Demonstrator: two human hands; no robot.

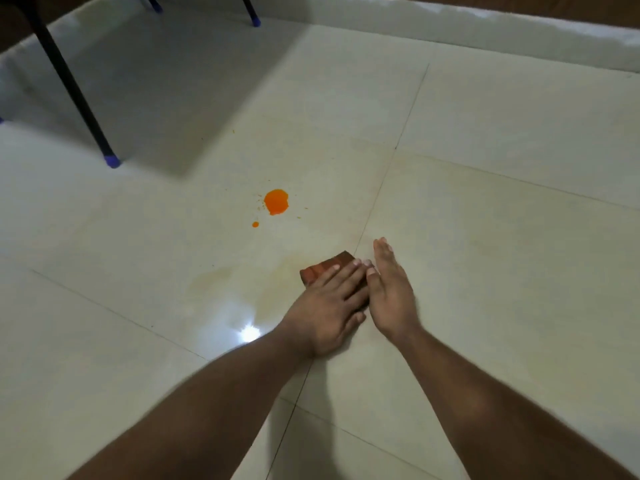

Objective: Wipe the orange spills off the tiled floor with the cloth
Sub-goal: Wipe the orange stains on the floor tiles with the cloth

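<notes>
**Flat hand on cloth, spill beyond the fingertips**

Glossy cream tiled floor (485, 237) with thin grout lines. Black chair legs (65, 81), blue-capped, stand far beyond the fingers. Left hand (329, 299) presses straight-fingered on the folded reddish-brown cloth (325, 266); right hand (391, 289) relaxed, holding nothing, just beside. Round orange spill (276, 201) lies past the fingertips.
</notes>
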